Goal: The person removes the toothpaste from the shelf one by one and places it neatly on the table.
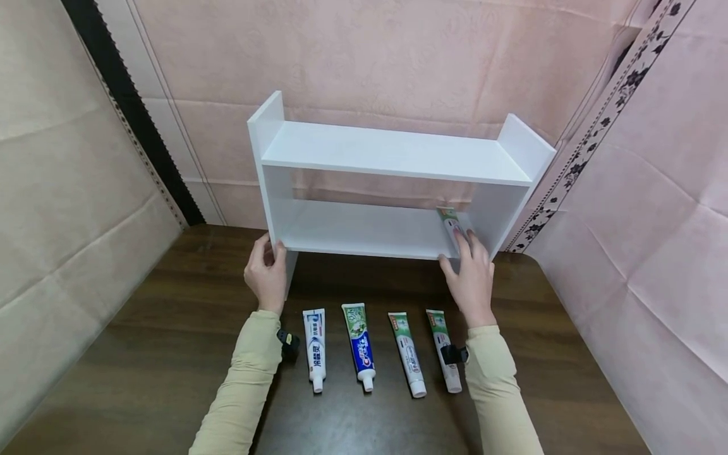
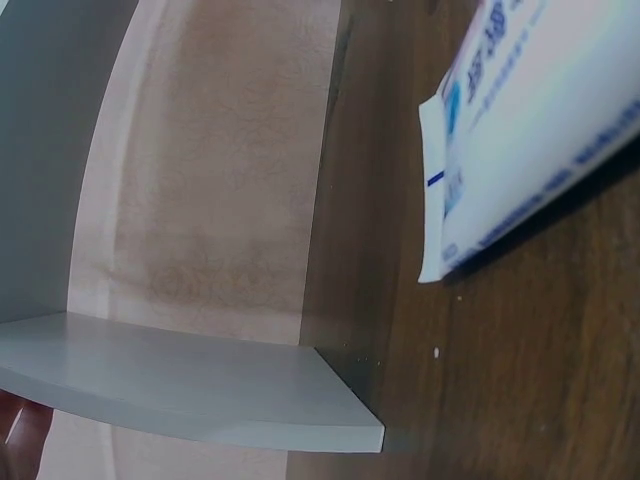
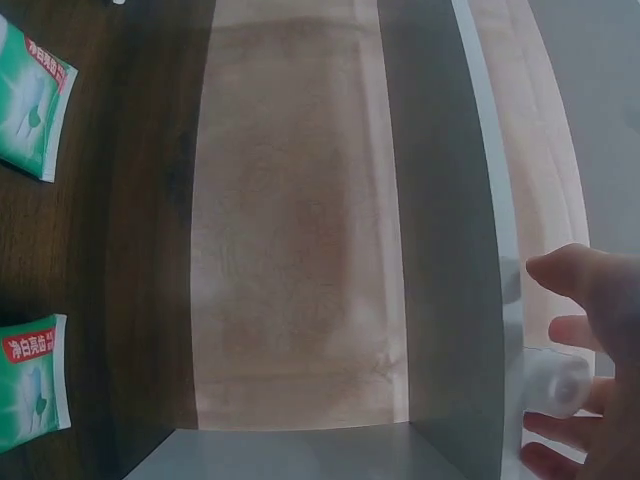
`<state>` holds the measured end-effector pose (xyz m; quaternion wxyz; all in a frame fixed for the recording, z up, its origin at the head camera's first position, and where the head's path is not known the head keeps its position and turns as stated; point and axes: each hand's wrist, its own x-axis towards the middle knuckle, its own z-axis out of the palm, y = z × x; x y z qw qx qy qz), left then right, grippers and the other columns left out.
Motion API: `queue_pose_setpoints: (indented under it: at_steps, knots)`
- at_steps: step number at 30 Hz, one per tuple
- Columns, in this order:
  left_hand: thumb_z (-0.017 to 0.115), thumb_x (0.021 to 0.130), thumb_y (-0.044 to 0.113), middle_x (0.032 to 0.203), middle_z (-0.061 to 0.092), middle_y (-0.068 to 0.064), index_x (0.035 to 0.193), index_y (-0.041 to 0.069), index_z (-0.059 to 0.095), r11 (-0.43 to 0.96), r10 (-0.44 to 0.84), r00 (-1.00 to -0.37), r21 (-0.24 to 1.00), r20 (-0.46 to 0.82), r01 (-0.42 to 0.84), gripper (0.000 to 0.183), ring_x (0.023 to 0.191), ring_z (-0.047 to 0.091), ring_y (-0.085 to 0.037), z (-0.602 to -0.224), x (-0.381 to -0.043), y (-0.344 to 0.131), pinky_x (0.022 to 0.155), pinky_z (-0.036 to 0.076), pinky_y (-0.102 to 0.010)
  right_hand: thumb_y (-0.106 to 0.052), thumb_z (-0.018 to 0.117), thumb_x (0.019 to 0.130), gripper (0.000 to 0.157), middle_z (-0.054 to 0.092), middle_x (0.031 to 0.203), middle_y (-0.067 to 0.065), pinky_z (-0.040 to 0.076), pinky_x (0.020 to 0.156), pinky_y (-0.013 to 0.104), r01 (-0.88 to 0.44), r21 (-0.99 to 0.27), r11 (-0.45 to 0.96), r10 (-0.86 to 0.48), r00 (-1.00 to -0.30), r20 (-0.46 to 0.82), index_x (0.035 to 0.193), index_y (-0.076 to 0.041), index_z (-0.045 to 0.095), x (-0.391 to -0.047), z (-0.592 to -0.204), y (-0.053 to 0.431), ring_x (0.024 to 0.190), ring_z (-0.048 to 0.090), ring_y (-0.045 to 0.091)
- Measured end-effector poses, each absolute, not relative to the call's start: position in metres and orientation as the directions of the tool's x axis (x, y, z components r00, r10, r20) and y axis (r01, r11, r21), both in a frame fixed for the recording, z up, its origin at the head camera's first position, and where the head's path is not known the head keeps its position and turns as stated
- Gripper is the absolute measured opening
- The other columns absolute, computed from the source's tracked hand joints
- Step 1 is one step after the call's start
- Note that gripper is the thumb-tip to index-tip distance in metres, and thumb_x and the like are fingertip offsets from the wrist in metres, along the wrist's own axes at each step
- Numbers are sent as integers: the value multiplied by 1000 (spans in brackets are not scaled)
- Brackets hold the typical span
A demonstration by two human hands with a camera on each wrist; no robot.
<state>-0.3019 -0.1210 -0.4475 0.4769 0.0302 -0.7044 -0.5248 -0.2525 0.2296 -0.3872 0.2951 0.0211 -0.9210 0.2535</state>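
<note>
A white two-tier shelf stands on the table. My left hand grips its left side panel low down, thumb at the front edge; in the left wrist view only part of a finger shows below the panel. A green-and-white toothpaste tube lies on the lower tier near the right end. My right hand reaches in there, its fingers on the tube and its thumb apart by the shelf's front edge. In the right wrist view the tube's white cap shows among the spread fingers.
On the table before the shelf lie a blue-and-white toothpaste tube, a green-and-blue one and two green-and-white ones, one left and one right. Pink cloth walls stand behind and beside the shelf.
</note>
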Motion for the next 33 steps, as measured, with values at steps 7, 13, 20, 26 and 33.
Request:
queue_pose_setpoints:
  at_steps: [7,13,20,26,33]
  knots:
    - [62,93,21,98,74,-15,108,4,69,446,-576,-536,786,618,427,24,84,72,-29,-446,-300,-120,72,55,-45,-28,63,93,58,38,152,18,27,104,57,-160,-453,877,124,-836,534,145,-9,44,-255,-387,227,136,38,39]
    - [61,91,24,94,75,-13,104,7,69,477,-594,-540,802,596,360,22,79,73,-25,-441,-299,-120,72,56,-42,-28,63,92,55,43,148,19,29,103,55,-168,-458,873,136,-818,559,141,-7,49,-256,-390,225,134,41,38]
    - [61,88,26,91,75,-15,100,5,69,480,-572,-593,817,567,319,25,77,74,-30,-430,-300,-121,75,56,-48,-18,63,91,39,56,134,18,36,94,52,-196,-473,859,182,-746,640,127,-4,60,-259,-391,225,120,53,38]
    - [64,86,30,87,75,-16,95,5,72,477,-571,-630,838,526,267,27,77,72,-30,-425,-298,-125,70,49,-41,-10,65,89,26,60,120,19,39,92,53,-198,-503,841,222,-721,657,113,-2,63,-260,-389,224,108,55,40]
    - [65,86,46,84,74,-14,93,8,73,477,-570,-674,857,471,196,39,72,65,-31,-423,-298,-130,66,37,-34,-5,64,85,24,59,114,23,43,89,55,-188,-500,845,233,-712,662,108,-1,62,-262,-385,225,102,54,42]
